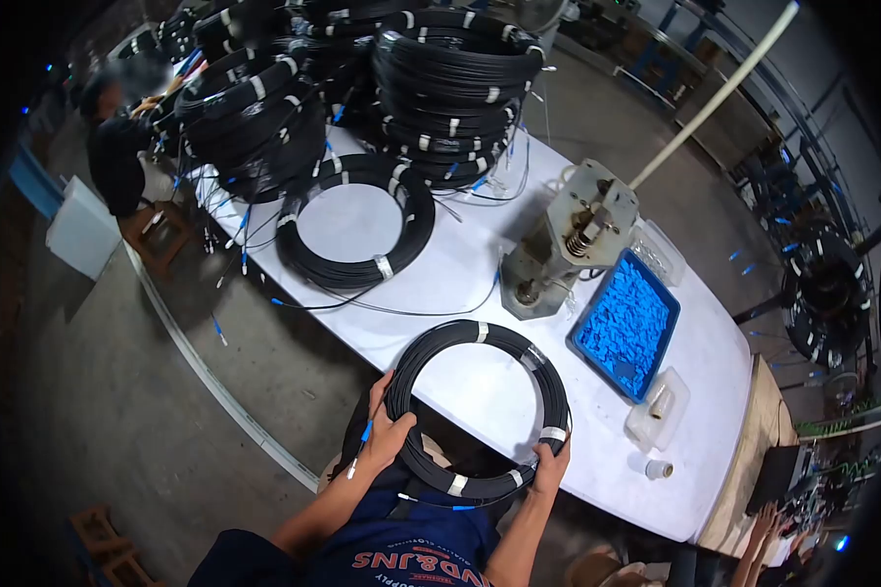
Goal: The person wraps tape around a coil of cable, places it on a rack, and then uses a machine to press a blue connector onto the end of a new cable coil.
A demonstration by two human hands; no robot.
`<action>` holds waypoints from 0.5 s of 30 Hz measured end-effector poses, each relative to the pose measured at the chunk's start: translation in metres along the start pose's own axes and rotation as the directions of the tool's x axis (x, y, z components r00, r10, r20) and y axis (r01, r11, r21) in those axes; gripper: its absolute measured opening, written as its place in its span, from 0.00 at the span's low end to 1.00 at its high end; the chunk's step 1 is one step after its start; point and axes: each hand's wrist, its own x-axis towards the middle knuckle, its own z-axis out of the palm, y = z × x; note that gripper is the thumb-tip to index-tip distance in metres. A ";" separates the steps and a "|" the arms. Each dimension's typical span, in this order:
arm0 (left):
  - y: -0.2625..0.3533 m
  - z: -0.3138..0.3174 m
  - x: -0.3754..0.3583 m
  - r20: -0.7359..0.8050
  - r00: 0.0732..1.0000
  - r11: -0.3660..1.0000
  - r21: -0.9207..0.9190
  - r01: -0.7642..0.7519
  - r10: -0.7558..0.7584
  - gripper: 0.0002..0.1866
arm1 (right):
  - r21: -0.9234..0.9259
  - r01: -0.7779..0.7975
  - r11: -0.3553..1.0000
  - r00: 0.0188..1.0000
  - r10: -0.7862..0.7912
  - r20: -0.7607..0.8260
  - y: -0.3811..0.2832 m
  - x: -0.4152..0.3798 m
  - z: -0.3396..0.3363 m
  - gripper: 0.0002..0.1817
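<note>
A coil of black cable, bound with several bands of white tape, is held between my two hands, partly over the table's front edge and partly over my lap. My left hand is closed round the coil's left side. Beside those fingers hangs a cable end with a blue connector and a white tip. On the coil's lower right, next to a white band, my right hand grips the cable. Another cable end with a blue sleeve dangles under the coil's near side.
A second black coil lies on the white table, before tall coil stacks. Right of it stand a lever press, a blue tray of small blue pieces and a white roll. A person is at far left.
</note>
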 end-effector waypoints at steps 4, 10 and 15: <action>-0.018 0.000 0.016 0.019 0.986 0.852 0.502 -0.150 0.163 0.44 | -0.008 0.073 0.997 0.988 -0.074 -0.139 0.023 -0.013 -0.007 0.41; 0.000 0.007 0.056 0.244 0.966 0.532 0.809 -0.249 0.081 0.44 | -0.337 0.076 0.938 0.918 -0.198 -0.344 0.049 -0.008 0.004 0.35; -0.005 0.010 0.060 0.222 0.969 0.497 0.832 -0.248 0.111 0.46 | -0.847 0.204 0.490 0.833 -0.542 -0.113 0.028 0.028 0.003 0.36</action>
